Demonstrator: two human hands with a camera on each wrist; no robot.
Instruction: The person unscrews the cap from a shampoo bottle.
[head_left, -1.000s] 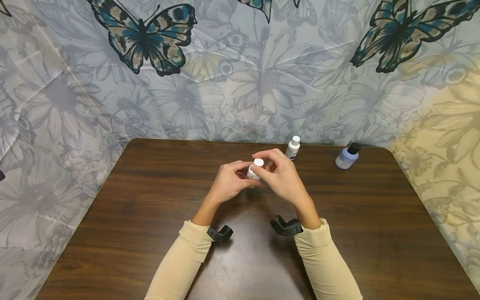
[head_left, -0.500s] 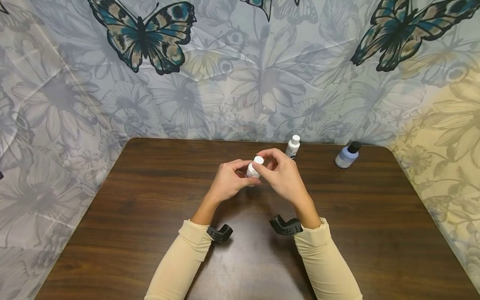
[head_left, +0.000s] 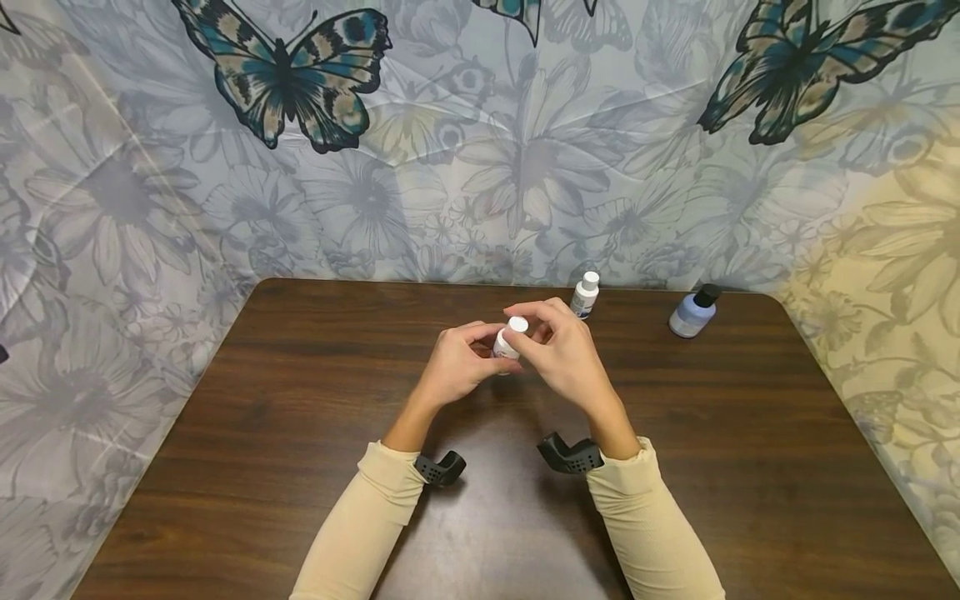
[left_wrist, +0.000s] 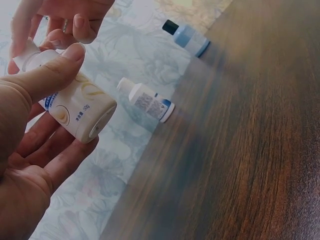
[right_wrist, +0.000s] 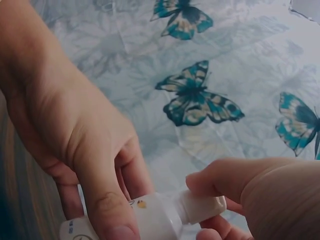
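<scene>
My left hand [head_left: 459, 363] grips a small white bottle [left_wrist: 82, 102] by its body, thumb along one side and fingers behind. Gold swirls and blue print mark the label. With thumb and fingers my right hand [head_left: 561, 350] pinches the bottle's white cap [right_wrist: 200, 206], which sits on the neck. In the head view the bottle is held over the middle of the table, cap up and leaning slightly right. Just beyond my right hand stands a second white bottle [head_left: 585, 295] with a white cap. Further right is a lilac-blue bottle [head_left: 693, 312] with a black cap.
The dark wood table [head_left: 300, 400] has rounded back corners and runs up to a hanging cloth [head_left: 420, 183] printed with butterflies and flowers. Both other bottles stand near the table's back edge. A black wrist camera [head_left: 441, 468] is strapped at the left cuff, another at the right.
Both hands keep their grip on the bottle and its cap, with hardly any shift. The other two bottles stay where they were.
</scene>
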